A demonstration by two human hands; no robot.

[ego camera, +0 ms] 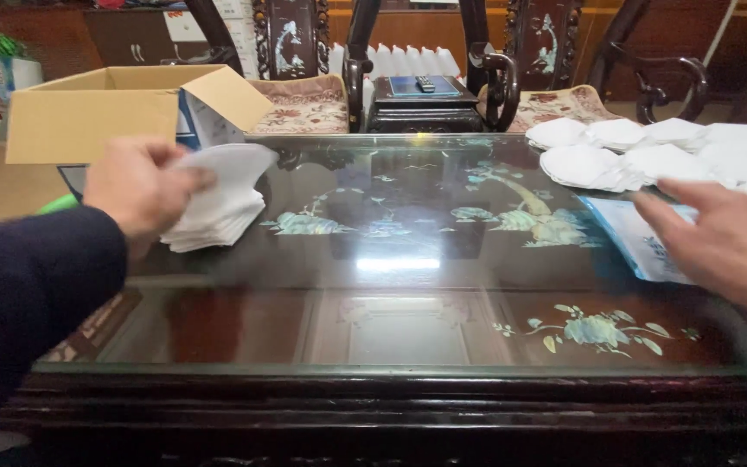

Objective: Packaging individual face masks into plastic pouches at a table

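While the left hand (136, 186) at the left of the frame curls its fingers (185, 177) round the top sheets of a white stack of flat masks (218, 207), the right hand (724, 242) at the right edge lies spread open on a pale blue packet (637, 238), gripping nothing. Both rest on a glass-topped dark worktop (408, 285) inlaid with pearly flowers and trees. Loose white masks (650, 151) crowd its upper right, an open cardboard box (123, 108) stands upper left, and carved dark wooden chairs (300, 52) with floral cushions line the far side.

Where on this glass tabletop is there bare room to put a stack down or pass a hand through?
The widest bare patch is the middle of the glass tabletop, between the white stack under the left hand and the blue-printed packet under the right hand. The near edge strip is also bare. The far right corner is crowded with white mask piles; the cardboard box fills the far left.
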